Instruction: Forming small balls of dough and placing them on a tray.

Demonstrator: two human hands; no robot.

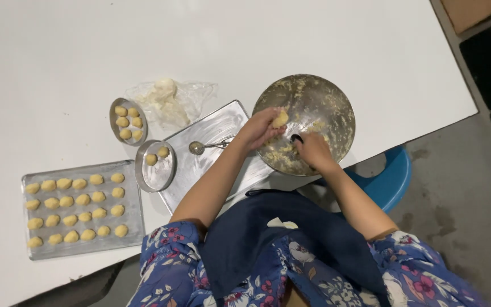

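Both hands fwd: left hand (261, 128) curled, right hand (312, 150) fisted.

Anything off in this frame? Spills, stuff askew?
Nothing spilled. The round metal mixing bowl overhangs the white table edge slightly, and the empty flat metal tray lies at an angle. The left hand holds a yellow dough ball; the right hand is inside the bowl.

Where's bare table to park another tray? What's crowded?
Free: the wide white table beyond the plastic bag and mixing bowl, plus the strip left of the filled tray. Crowded: the near edge, where the filled tray, two small round pans, empty tray, scoop and both hands bunch together.
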